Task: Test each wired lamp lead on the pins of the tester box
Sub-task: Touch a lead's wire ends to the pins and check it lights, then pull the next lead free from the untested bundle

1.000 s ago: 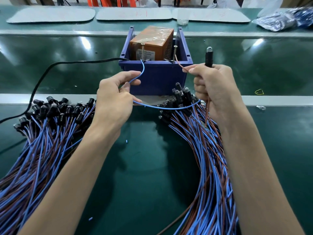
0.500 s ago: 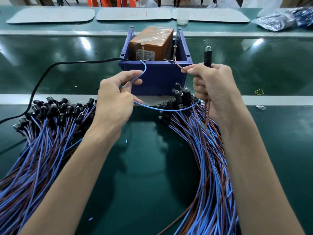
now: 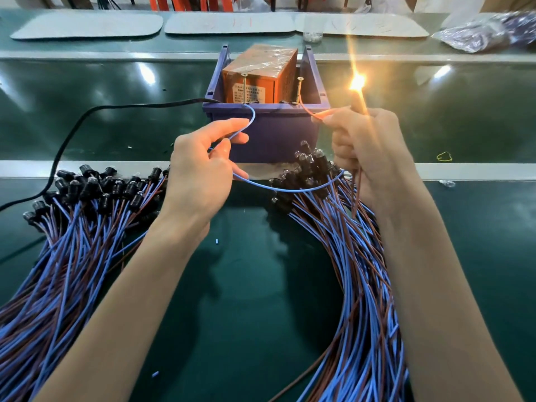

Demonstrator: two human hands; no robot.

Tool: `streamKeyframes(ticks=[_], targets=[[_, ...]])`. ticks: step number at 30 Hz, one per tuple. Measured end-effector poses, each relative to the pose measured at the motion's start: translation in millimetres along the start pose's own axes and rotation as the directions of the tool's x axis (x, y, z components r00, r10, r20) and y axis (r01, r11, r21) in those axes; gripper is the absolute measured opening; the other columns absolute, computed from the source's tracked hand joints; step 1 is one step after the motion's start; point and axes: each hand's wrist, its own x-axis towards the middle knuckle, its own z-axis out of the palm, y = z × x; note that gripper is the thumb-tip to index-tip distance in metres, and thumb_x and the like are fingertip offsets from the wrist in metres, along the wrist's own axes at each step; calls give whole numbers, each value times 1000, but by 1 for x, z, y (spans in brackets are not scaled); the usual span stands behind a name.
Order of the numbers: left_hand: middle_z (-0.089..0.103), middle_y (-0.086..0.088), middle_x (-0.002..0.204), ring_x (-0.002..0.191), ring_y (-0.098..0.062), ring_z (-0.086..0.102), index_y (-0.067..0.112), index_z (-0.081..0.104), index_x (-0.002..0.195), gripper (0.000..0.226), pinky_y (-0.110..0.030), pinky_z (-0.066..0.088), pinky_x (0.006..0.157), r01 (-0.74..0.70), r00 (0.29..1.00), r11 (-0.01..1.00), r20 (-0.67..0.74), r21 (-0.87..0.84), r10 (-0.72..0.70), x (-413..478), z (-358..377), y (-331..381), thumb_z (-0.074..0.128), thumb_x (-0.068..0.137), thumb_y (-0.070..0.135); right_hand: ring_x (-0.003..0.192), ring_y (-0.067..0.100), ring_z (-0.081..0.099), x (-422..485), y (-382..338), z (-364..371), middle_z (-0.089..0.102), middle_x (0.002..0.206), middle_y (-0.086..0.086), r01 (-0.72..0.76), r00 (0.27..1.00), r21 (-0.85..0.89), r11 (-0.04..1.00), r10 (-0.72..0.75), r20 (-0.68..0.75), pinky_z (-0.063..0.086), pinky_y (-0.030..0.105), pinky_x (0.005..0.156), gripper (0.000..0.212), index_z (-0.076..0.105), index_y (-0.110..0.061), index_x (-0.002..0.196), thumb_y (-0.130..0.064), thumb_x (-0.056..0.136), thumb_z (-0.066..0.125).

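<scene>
Two hands (image 3: 200,172) (image 3: 365,146), lit lamp (image 3: 357,82) above R fingers (image 3: 333,118)

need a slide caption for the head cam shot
Left hand and right hand touch a lead's blue wire and brown wire to the tester pins; its lamp glows.

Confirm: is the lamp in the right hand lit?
Yes, the lamp above the right hand glows bright orange while its wires reach the box pins.

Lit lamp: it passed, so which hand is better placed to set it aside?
Right. The right hand already grips the lit lamp and its brown lead; the left hand only pinches the blue lead at the tester box.
</scene>
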Motion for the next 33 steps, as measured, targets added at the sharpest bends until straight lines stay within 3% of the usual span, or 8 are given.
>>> streamKeyframes(ticks=[12, 16, 20, 26, 28, 30, 33], targets=[[63, 11, 95, 46, 1, 58, 22, 64, 118, 38, -4, 37, 52, 18, 999, 1000, 35, 7, -19, -2, 0, 2, 41, 98, -1, 38, 3, 22, -1, 0, 0, 30, 40, -10, 7, 1000, -19, 1000, -7, 15, 20, 15, 35, 3, 55, -5, 87, -3, 89, 55], [63, 9, 94, 52, -3, 64, 24, 60, 121, 34, -8, 43, 52, -42, 996, 999, 78, -1, 42, -5, 0, 10, 48, 96, 3, 37, 2, 24, -1, -1, 0, 33, 39, -12, 20, 1000, -44, 999, -20, -4, 20, 14, 35, 7, 59, -2, 94, -4, 89, 55], [63, 10, 96, 60, -6, 69, 29, 58, 126, 38, -14, 52, 62, -155, 976, 987, 162, 34, 147, -13, 2, 19, 55, 94, 8, 37, 0, 34, 0, -2, 4, 44, 41, -12, 83, 996, -158, 984, -86, -6, 26, 12, 38, 18, 65, -12, 73, -6, 88, 58], [59, 5, 108, 71, -3, 64, 32, 47, 139, 64, -11, 50, 76, -300, 928, 928, 294, 222, 230, -26, 7, 30, 54, 76, 24, 44, 2, 53, 1, 1, 11, 63, 50, -6, 113, 988, -446, 888, -51, 148, 37, 14, 50, 22, 67, -15, 69, -22, 90, 61], [57, 4, 108, 76, -7, 62, 35, 41, 143, 67, -23, 52, 87, -316, 918, 902, 335, 294, 213, -30, 9, 33, 57, 78, 28, 44, 1, 55, -1, 1, 12, 66, 56, -5, 121, 979, -491, 863, -23, 200, 34, 9, 45, 27, 66, -15, 70, -26, 93, 57], [57, 3, 107, 78, -12, 63, 36, 40, 143, 64, -33, 51, 90, -307, 925, 881, 331, 361, 186, -31, 9, 31, 64, 84, 28, 47, 1, 58, -2, -1, 13, 66, 58, -6, 116, 984, -481, 869, -34, 176, 36, 9, 46, 29, 66, -17, 73, -30, 96, 54], [61, 0, 102, 75, -17, 60, 27, 62, 127, 40, -32, 49, 86, -306, 935, 823, 313, 479, 165, -28, 7, 31, 63, 87, 34, 56, 1, 59, -2, -5, 13, 67, 63, -5, 82, 996, -435, 897, -60, 63, 42, 14, 58, 37, 67, -19, 75, -43, 97, 49]])
